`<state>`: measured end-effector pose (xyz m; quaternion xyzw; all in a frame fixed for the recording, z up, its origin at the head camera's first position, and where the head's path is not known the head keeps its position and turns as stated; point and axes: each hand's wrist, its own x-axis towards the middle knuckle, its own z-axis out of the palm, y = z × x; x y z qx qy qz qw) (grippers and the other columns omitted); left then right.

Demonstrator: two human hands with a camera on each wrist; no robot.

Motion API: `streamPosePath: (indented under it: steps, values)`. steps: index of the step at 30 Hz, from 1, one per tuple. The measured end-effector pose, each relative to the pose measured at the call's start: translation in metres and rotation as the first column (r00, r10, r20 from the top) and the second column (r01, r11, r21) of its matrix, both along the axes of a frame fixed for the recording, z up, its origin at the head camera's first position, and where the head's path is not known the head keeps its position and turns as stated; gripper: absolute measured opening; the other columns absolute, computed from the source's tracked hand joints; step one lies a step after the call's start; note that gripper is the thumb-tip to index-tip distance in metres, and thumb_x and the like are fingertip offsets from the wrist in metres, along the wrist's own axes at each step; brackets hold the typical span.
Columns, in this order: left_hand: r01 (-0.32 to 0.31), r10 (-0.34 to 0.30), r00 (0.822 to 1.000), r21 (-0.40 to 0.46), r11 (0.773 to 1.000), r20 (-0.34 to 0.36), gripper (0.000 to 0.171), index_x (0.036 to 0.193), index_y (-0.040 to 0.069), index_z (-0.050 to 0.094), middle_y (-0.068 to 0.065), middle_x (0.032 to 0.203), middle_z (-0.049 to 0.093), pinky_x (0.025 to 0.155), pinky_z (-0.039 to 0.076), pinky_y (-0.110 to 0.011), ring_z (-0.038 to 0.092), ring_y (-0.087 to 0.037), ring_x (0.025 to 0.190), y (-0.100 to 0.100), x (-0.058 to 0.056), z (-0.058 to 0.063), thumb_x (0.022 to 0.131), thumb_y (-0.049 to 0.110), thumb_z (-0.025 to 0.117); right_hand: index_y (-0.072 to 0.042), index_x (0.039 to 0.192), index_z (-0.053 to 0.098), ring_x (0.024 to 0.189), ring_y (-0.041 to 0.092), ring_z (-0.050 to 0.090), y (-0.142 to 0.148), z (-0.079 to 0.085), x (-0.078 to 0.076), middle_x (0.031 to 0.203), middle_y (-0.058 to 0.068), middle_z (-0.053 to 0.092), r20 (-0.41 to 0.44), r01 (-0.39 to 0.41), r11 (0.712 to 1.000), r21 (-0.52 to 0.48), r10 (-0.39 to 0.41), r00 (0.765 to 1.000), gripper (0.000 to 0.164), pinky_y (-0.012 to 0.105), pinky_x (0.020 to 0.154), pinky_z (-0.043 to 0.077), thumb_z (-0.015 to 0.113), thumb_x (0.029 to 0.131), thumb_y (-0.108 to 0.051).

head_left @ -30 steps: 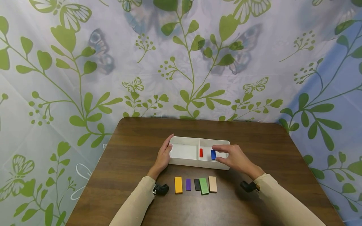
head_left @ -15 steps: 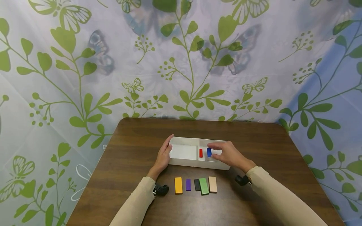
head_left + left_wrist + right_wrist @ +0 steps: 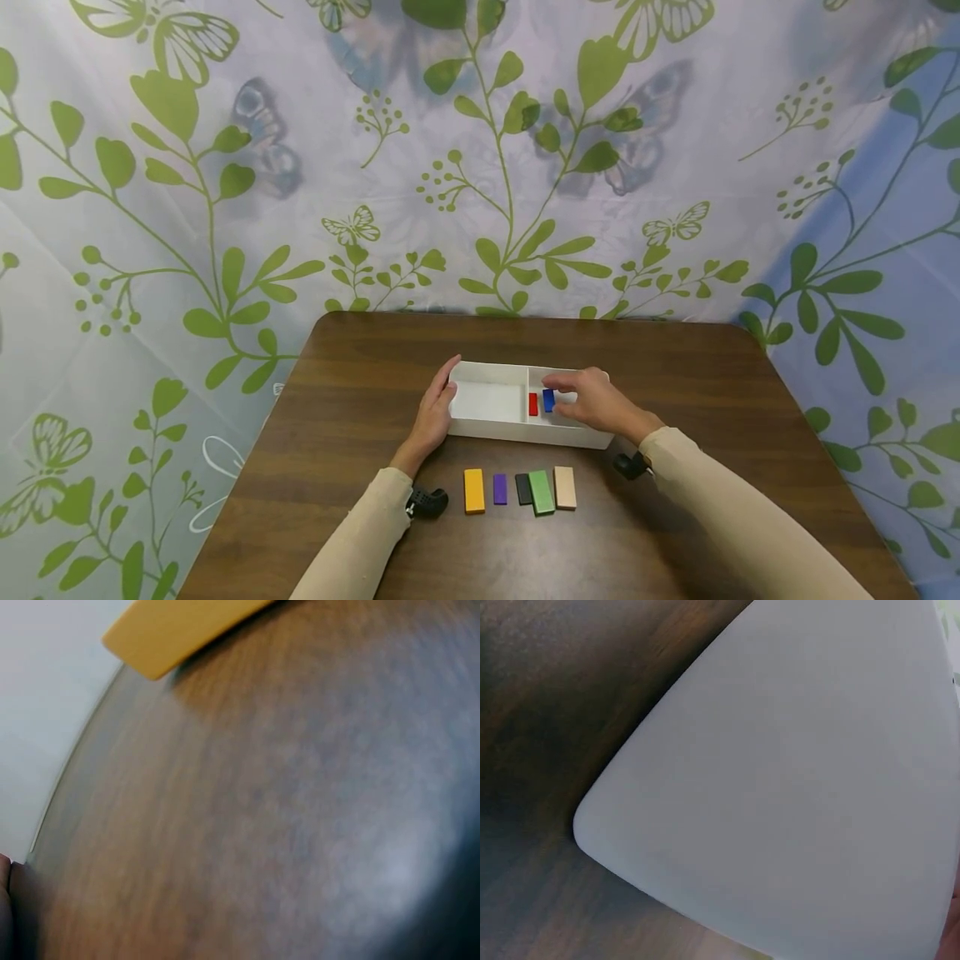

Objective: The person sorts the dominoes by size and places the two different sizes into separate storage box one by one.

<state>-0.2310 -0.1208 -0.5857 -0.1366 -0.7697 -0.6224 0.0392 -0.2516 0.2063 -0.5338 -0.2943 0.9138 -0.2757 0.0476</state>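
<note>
A white two-compartment tray (image 3: 487, 431) lies on the table. In its right compartment are a red block (image 3: 533, 404), beside the divider, and a blue block (image 3: 548, 400), just right of the red one. My right hand (image 3: 600, 404) reaches over the tray's right end and pinches the blue block between thumb and fingers. My left hand (image 3: 431, 417) rests against the tray's left end, its fingers fairly straight along the side. The right wrist view is mostly filled by the tray's outer wall (image 3: 780, 780), so the blue block is hidden there.
In front of the tray, a yellow block (image 3: 474, 491), a purple block (image 3: 500, 489), a black block (image 3: 522, 489), a green block (image 3: 542, 492) and a beige block (image 3: 565, 487) lie on the wooden table (image 3: 360, 375). Green and black touch or overlap. A patterned cloth (image 3: 405, 183) hangs behind.
My right hand has moved left and slightly away with the blue block, bringing it nearer the red block. The left hand and the tray have stayed in place.
</note>
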Motion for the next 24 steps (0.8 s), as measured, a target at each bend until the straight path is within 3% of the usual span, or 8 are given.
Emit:
streamPosePath:
  steps: [8, 24]
  values:
    - [0.052, -0.051, 0.998, -0.032, 0.998, 0.033, 0.049, 0.158, 0.005, 0.029, -0.016, 0.165, 0.026, 0.122, 0.018, -0.059, 0.023, -0.035, 0.152, -0.002, 0.016, 0.034, 0.109, 0.006, 0.031, -0.012, 0.133, 0.066, 0.109, 0.021, 0.071, -0.006, -0.001, -0.005, 0.129, 0.002, 0.069, 0.003, -0.026, 0.999, 0.037, 0.026, 1.0, 0.051, 0.038, 0.093, 0.057, 0.081, 0.085, -0.016]
    - [0.065, -0.064, 0.997, -0.026, 0.998, 0.039, 0.049, 0.158, 0.008, 0.03, -0.014, 0.165, 0.025, 0.123, 0.018, -0.057, 0.022, -0.032, 0.153, -0.003, 0.016, 0.036, 0.109, 0.007, 0.031, -0.01, 0.133, 0.066, 0.113, 0.019, 0.069, -0.016, -0.004, -0.007, 0.131, 0.005, 0.068, 0.017, -0.041, 0.997, 0.065, 0.04, 0.999, 0.055, 0.039, 0.096, 0.056, 0.083, 0.081, -0.012]
